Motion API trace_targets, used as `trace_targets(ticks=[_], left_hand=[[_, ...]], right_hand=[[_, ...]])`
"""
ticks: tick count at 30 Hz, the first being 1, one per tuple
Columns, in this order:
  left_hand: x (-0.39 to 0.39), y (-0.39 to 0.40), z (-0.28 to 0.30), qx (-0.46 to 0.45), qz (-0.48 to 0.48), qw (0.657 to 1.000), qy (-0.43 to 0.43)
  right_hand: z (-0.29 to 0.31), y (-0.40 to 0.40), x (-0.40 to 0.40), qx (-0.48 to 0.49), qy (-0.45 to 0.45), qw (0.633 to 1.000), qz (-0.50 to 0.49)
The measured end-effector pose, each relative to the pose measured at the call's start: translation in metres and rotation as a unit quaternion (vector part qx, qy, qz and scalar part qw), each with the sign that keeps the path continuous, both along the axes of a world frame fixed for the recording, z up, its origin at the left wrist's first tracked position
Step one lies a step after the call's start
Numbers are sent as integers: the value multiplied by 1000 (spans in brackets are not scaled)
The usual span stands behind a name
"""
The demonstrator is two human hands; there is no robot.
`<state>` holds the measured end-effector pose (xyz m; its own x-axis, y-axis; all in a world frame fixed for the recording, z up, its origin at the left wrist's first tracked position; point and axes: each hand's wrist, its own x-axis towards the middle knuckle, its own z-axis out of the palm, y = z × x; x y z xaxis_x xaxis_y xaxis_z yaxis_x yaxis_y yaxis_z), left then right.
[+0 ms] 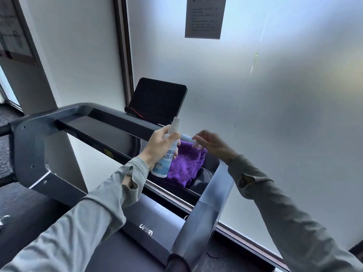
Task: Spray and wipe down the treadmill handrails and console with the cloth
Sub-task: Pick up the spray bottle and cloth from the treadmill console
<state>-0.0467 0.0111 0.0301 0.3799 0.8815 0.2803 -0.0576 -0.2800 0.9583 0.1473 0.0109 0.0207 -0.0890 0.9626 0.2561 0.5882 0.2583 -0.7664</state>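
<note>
My left hand (160, 147) grips a white spray bottle (164, 163) with a blue label, held upright over the treadmill console (110, 132). The bottle's nozzle (174, 124) is bare. My right hand (211, 143) hovers just to the right and holds a small clear cap (187, 138) in its fingertips, a little apart from the nozzle. A purple cloth (186, 163) lies crumpled on the console's right tray, behind and below the bottle. The right handrail (206, 209) runs from the console toward me. The left handrail (29, 150) curves down at the left.
A dark tablet screen (157, 100) stands at the back of the console. A frosted glass wall (275, 114) with a paper notice (205, 16) is close on the right. The treadmill's front cover (146, 231) lies below, between my arms.
</note>
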Motion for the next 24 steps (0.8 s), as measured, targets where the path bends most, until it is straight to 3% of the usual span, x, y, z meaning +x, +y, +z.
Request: trace_targets(ticks=[3, 9, 17, 24], left_hand=[[5, -1, -1, -4, -3, 1000, -16], [16, -2, -4, -11, -17, 1000, -16], [19, -3, -11, -8, -12, 1000, 0], [16, -3, -12, -6, -8, 1000, 9]], right_hand=[[-15, -5, 12, 45, -92, 994, -22], [-35, -9, 18, -20, -232, 972, -17], [-24, -14, 11, -21, -373, 927, -7], [-25, -14, 11, 1, -389, 921, -11]])
